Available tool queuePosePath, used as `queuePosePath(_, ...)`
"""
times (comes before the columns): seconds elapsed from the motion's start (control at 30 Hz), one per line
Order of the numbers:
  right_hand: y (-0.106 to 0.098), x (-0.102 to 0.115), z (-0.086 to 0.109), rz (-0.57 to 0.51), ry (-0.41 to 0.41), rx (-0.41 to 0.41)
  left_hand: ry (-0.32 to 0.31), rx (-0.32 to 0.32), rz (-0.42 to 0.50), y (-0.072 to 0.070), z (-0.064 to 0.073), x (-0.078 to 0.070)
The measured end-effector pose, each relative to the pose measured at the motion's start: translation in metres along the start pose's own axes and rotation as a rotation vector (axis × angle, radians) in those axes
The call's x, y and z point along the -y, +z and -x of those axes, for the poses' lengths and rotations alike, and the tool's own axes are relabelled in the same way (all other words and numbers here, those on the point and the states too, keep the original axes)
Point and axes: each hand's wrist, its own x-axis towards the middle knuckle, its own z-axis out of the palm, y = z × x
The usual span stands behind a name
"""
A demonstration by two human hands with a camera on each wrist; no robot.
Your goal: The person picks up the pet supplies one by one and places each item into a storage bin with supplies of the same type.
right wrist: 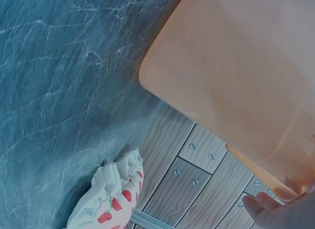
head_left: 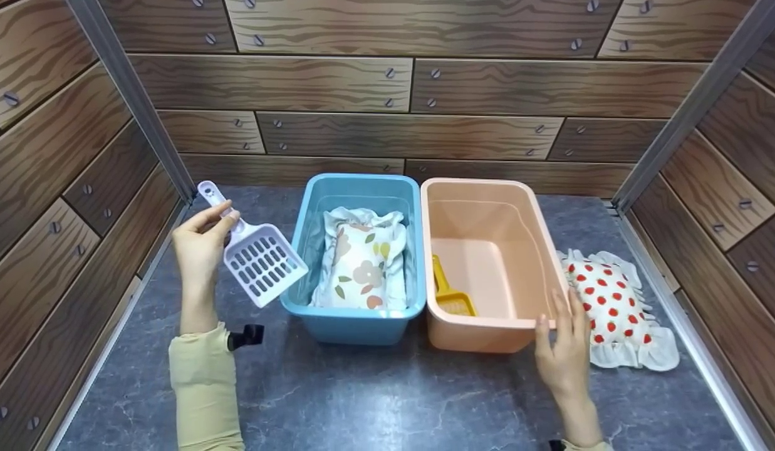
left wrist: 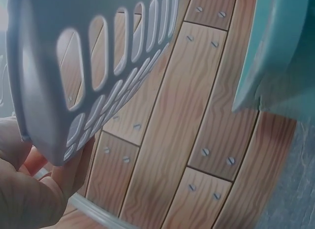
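A lilac slotted litter scoop (head_left: 262,260) is in my left hand (head_left: 201,241), which pinches its handle between thumb and fingers. The scoop's slotted head tilts down beside the blue tub (head_left: 354,327); in the left wrist view the scoop (left wrist: 44,66) fills the upper left. Inside the blue tub lies a ruffled floral pillow (head_left: 365,263). With fairly straight fingers, my right hand (head_left: 564,354) rests at the near right corner of the peach tub (head_left: 481,338). A yellow slotted scoop (head_left: 453,299) leans inside the peach tub, against its left wall.
Right of the peach tub, a ruffled strawberry-print pillow (head_left: 613,307) lies on the dark marbled floor (head_left: 374,401). The two tubs stand side by side. Wood-patterned walls (head_left: 337,134) enclose the back and both sides, with metal posts (head_left: 688,100) at the corners.
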Motion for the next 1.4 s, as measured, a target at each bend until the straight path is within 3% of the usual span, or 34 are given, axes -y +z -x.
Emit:
queuePosePath(1.0,0.001,-0.002,0.000,-0.013,-0.005,-0.008,0.035,0.155,-0.112,0.041,0.023,-0.006)
queuePosePath(1.4,0.002,0.000,0.000,-0.031,-0.014,-0.015,0.045,0.216,-0.083,0.063,0.034,-0.010)
